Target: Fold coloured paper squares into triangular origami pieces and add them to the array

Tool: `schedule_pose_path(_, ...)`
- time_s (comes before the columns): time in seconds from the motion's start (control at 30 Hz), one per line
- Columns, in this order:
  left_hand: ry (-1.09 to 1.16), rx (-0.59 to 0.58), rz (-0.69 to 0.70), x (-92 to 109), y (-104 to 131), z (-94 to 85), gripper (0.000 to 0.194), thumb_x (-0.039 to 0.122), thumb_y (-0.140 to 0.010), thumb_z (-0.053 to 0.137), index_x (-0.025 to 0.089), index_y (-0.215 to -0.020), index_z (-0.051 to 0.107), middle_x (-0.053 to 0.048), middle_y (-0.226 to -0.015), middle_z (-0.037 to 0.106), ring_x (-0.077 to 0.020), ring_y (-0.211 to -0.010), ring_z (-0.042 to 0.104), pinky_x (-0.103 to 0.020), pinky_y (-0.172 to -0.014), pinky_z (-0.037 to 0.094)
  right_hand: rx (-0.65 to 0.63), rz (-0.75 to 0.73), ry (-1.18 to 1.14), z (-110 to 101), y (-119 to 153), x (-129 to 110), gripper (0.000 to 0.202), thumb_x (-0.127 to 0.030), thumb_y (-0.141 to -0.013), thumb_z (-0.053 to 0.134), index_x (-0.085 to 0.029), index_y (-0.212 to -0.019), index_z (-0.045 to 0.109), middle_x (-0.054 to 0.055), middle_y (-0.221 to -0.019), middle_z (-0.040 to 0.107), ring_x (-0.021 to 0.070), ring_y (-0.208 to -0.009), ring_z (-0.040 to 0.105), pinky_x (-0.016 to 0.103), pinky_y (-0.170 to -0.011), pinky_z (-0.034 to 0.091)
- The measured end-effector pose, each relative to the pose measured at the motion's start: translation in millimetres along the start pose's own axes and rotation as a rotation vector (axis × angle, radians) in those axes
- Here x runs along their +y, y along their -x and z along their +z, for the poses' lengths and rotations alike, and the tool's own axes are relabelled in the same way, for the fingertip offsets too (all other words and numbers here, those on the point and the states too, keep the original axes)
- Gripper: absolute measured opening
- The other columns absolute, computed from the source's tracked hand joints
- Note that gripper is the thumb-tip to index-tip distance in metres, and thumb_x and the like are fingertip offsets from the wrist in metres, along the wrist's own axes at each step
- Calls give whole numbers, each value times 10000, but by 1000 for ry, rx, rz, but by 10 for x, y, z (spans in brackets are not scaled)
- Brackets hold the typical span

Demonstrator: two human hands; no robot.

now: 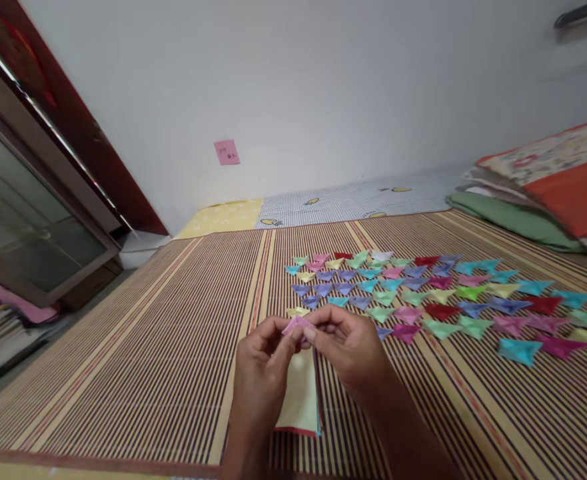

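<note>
Between both hands is a small folded pink paper piece (297, 324), pinched at its two sides. My left hand (263, 363) closes thumb and fingers on its left side. On the right side, my right hand (346, 343) pinches it the same way. Part of the paper is hidden by the fingertips. Below the hands lies a stack of paper sheets (300, 393), pale yellow on top with red and blue edges showing. Beyond and to the right, several rows of small folded paper boats (383, 283) in many colours sit on the striped mat (173, 333).
At the far right, folded bedding (563, 193) is piled up. A checked cloth (343, 200) runs along the white wall, where a pink note (226, 152) is stuck. A glass-fronted cabinet (28, 207) stands at the left, with a stack of books (3, 327) by it.
</note>
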State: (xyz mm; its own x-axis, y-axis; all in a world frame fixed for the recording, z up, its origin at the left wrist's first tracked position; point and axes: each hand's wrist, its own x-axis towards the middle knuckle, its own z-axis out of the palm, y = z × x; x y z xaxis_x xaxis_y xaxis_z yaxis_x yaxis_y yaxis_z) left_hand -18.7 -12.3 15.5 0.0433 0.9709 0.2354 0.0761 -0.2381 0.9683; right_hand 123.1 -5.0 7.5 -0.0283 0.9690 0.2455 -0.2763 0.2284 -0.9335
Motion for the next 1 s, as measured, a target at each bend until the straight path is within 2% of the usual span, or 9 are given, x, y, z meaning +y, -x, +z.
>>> schedule_pose_path(0.17,115,-7,-17,2,7,-13,235,355,-906,720,166,-768,700,-12,-720,696,-141,-695,640,-231,-676,502,-98,27,-21,-59,-16,24,120,-283,-859,746,-176,-812,719,17,-739,730,149,-701,688,293,-694,561)
schedule_pose_path(0.43,115,-37,-26,16,-3,13,290,365,-908,708,169,-697,674,-10,-664,676,-141,-653,617,-237,-659,483,-124,20,90,-85,-1,-40,270,-398,-901,717,-177,-752,675,24,-699,699,170,-687,653,319,-684,524)
schedule_pose_path(0.63,78,-105,-54,11,-22,-31,299,427,-910,689,171,-755,675,-4,-701,619,-141,-664,557,-235,-635,442,-140,11,239,-121,15,-81,216,-334,-891,679,-182,-740,648,-9,-673,614,143,-643,548,277,-597,425)
schedule_pose_path(0.73,82,-166,-56,21,-20,-79,274,404,-888,719,173,-751,663,-1,-729,603,-141,-704,544,-235,-668,438,-185,42,306,-143,23,-103,195,-294,-843,682,-188,-691,622,-38,-616,540,122,-587,459,255,-530,340)
schedule_pose_path(0.8,119,-189,-65,20,-19,-103,254,376,-869,744,171,-740,666,-2,-746,608,-142,-732,552,-236,-699,440,-171,51,307,-152,19,-103,197,-287,-813,699,-191,-667,608,-46,-595,515,118,-572,431,251,-515,321)
schedule_pose_path(0.9,146,-192,-120,-15,-31,-115,225,346,-831,787,161,-744,694,5,-705,613,-118,-654,522,-213,-620,407,-133,44,260,-165,-7,-54,194,-285,-826,704,-190,-680,619,-31,-615,565,126,-595,484,262,-551,372)
schedule_pose_path(1.0,229,-82,-124,-82,-62,-90,190,309,-806,816,161,-762,707,14,-683,635,-97,-601,514,-195,-579,402,-107,24,168,-158,-35,34,141,-315,-826,740,-197,-804,666,-9,-703,642,147,-663,582,284,-615,461)
